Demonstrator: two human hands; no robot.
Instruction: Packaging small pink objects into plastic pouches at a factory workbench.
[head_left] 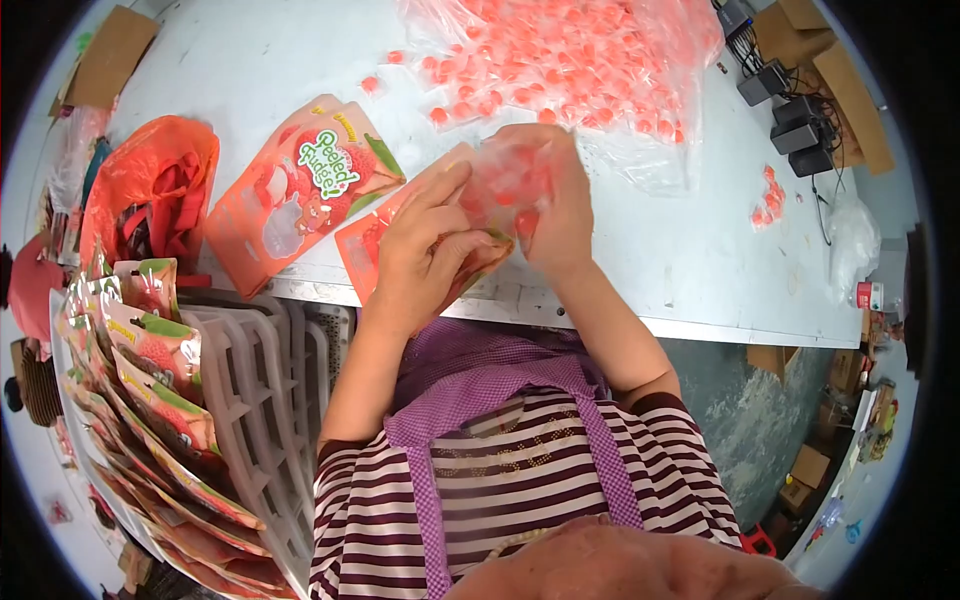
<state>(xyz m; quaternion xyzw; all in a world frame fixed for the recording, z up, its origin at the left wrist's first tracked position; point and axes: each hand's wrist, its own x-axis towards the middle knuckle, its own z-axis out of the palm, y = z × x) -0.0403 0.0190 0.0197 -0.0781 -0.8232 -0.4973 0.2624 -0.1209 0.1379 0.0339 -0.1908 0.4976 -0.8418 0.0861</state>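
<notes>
My left hand (415, 255) grips a pink-red printed candy pouch (362, 248) near the table's front edge, fingers and thumb at its mouth, which faces right. My right hand (566, 205) is curled round a clump of small clear-wrapped red candies (508, 178), held right against that mouth. Slight blur hides whether any candies are inside the pouch. To the left, flat pouches (290, 200) of the same print lie overlapped on the table. Beyond my hands, a large heap of wrapped red candies (570, 65) spreads over clear plastic sheeting.
An orange-red plastic bag (150, 150) sits at the table's left. Below it, several filled-looking pouches (165, 400) stand packed beside grey plastic crates (245, 390). A few loose candies (768, 200) and black power adapters (795, 125) with cables lie at the right.
</notes>
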